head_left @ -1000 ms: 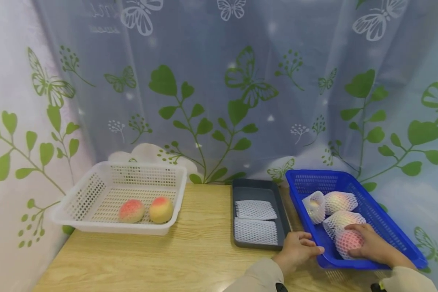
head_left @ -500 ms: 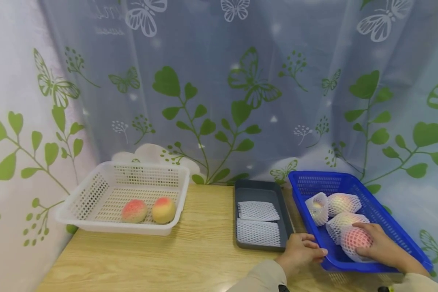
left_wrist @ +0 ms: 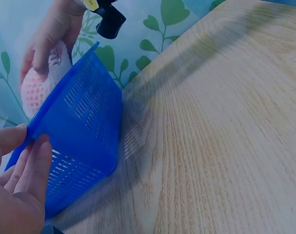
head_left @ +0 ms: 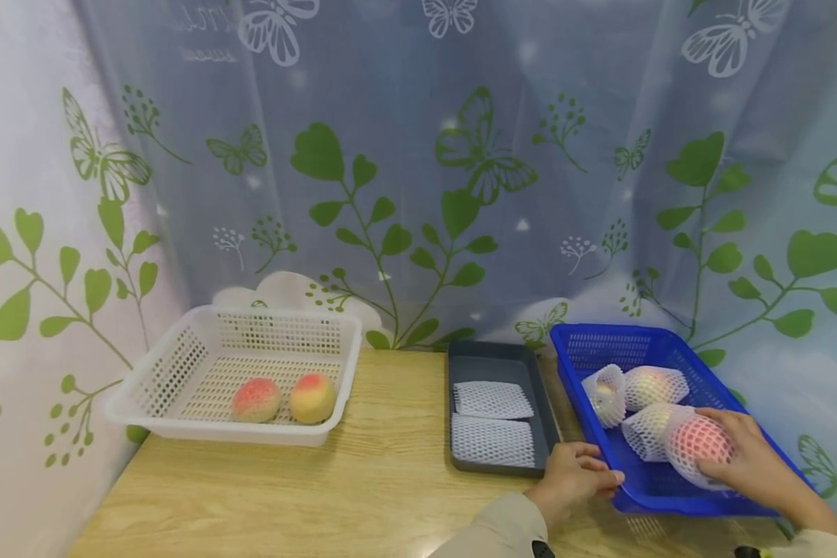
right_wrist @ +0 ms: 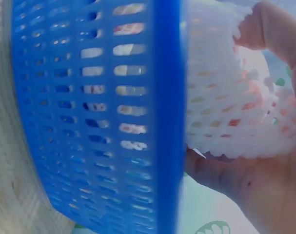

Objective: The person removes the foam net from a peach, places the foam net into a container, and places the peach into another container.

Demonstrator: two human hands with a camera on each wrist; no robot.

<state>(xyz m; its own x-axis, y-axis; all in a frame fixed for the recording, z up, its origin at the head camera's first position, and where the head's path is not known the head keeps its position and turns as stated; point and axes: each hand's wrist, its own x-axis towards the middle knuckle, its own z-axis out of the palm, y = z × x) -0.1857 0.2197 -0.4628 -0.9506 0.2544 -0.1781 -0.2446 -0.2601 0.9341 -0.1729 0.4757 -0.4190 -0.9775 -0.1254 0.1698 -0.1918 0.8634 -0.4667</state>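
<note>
My right hand (head_left: 753, 461) grips a peach in a white foam net (head_left: 700, 448) over the front right part of the blue basket (head_left: 652, 496). In the right wrist view the netted peach (right_wrist: 230, 87) shows above the basket's rim, thumb and fingers on either side of it. My left hand (head_left: 575, 477) pinches the basket's near left corner; the left wrist view has its thumb and fingers (left_wrist: 33, 170) on either side of the rim. Several other netted peaches (head_left: 656, 387) lie inside the basket, one partly hidden behind the held peach.
Left of the blue basket lies a dark grey tray (head_left: 488, 364) with two flat foam nets (head_left: 491, 442) in it. A white basket (head_left: 202, 430) at the left holds two bare peaches (head_left: 311, 398). A patterned curtain (head_left: 404, 155) hangs behind the wooden table (head_left: 286, 496).
My right hand has moved right and slightly up with the netted peach, away from the other peaches. The left hand stays at the basket's corner.
</note>
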